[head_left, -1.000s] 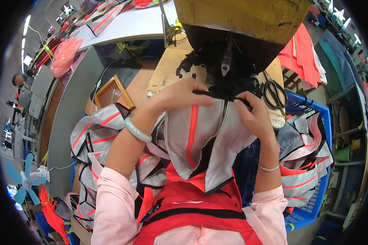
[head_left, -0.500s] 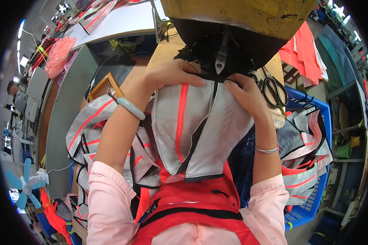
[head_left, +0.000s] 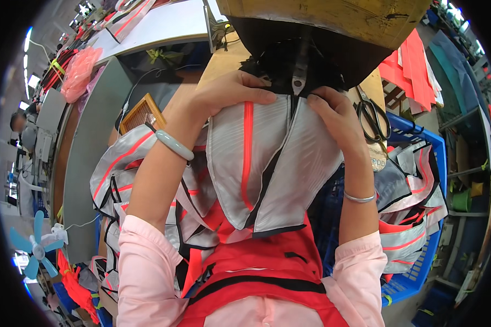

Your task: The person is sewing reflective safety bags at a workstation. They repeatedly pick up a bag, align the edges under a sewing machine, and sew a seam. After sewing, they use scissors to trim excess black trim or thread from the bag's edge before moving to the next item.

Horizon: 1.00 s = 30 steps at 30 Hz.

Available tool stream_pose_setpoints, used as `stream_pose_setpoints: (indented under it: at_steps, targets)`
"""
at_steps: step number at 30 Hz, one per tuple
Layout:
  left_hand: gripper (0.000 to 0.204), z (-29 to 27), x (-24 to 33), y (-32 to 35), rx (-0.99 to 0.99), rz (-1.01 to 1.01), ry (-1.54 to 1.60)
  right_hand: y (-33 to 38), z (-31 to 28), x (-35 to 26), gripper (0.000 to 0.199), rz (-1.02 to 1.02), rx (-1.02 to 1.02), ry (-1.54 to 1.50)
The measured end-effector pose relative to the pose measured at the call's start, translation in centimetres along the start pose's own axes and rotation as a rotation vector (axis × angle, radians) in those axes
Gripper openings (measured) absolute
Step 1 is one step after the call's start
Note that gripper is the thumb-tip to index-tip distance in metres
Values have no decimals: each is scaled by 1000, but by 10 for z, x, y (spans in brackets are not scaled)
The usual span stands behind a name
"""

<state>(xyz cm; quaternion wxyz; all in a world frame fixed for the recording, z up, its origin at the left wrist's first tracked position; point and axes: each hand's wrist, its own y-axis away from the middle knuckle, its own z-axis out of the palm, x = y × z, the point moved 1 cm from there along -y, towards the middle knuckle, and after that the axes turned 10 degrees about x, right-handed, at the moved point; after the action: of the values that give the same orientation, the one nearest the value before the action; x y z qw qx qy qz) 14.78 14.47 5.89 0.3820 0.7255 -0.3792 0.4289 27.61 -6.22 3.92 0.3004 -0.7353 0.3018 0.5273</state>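
A grey fabric panel [head_left: 305, 158] with a red-orange stripe and a black strip down it hangs toward my lap, its far edge trimmed in black. My left hand [head_left: 237, 92] grips that far edge on the left, thumb on top. At the right corner of the edge, my right hand [head_left: 335, 111] pinches the fabric between thumb and fingers. The undersides of both grips are hidden. Between my hands, a narrow metal machine part [head_left: 299, 82] comes down at the black edge, beneath a worn yellow machine head [head_left: 322, 22].
Black-handled scissors [head_left: 373, 117] lie right of my right hand. A blue crate [head_left: 439, 163] beyond holds similar grey pieces. More grey pieces [head_left: 117, 161] are heaped at left, near a wooden-framed item [head_left: 143, 115]. A small blue fan [head_left: 38, 250] stands far left.
Both hands have shifted slightly forward with the panel, bringing its black far edge closer under the metal part. Both grips stay closed on the fabric.
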Motion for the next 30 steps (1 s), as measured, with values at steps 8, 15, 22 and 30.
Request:
stream_pose_setpoints:
  at_steps: [8, 15, 22, 30]
  targets:
    - [31, 0, -8, 31, -271, 87, -292, 76, -28, 3, 16, -170, -133, 105]
    - [33, 45, -17, 65, -537, 214, -425, 170, -26, 16, 7, -299, -178, 555]
    - [31, 82, 0, 70, -677, 343, -609, 197, 14, -10, 22, -702, 25, 500]
    - [32, 124, -2, 72, -626, 227, -558, 193, 71, -8, 43, -808, -129, 1041]
